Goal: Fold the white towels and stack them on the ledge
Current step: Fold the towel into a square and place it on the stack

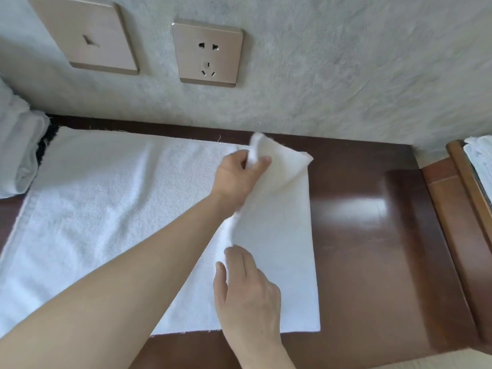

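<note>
While the right hand (246, 291) pinches the near part of the lifted edge of the white towel (87, 209) spread on the dark worktop (372, 235), the left hand (239, 174) grips its raised far corner below the wall socket (207, 53).

Plain white towel (93, 209), glossy dark reddish-brown ledge (372, 235), mottled pale grey wall (346, 62), brushed champagne-gold socket plate (207, 53)

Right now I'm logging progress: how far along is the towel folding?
Done: folded towels lie at the left. In hand: the left hand lifts the far right corner of the spread towel while the right hand grips its edge. Left: finishing this fold and stacking.
</note>
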A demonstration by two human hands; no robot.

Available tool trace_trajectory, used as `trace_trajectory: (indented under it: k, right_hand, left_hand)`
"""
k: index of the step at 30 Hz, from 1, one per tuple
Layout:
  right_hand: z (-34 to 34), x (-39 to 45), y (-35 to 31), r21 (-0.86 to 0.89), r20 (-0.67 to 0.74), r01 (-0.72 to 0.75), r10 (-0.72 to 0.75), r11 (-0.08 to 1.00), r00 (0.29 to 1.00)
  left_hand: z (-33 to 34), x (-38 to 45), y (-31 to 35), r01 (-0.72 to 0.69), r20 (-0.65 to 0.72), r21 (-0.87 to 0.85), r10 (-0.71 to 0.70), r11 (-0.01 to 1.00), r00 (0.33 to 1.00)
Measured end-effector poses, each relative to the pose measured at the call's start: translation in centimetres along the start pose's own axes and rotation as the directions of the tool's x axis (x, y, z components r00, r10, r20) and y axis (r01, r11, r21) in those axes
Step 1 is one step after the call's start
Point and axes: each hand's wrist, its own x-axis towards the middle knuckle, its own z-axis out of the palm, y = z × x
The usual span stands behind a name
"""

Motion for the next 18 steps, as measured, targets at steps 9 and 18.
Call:
trace_trajectory:
  k: [9,18]
  right_hand:
    - [0.5,0.6,-9.5,0.384,-0.024,0.008,0.001,0.923,1.0]
    - [2.9,0.4,-20.5,0.671,0.217,-0.178,0.039,0.72,0.975]
  left_hand:
    - [-13.0,0.2,0.6,0.015,-0.14,-0.12,-0.032,0.993,0.99]
    - [-25.2,-0.1,0.3,-0.044,-0.268,0.116,0.074,0.992,0.961]
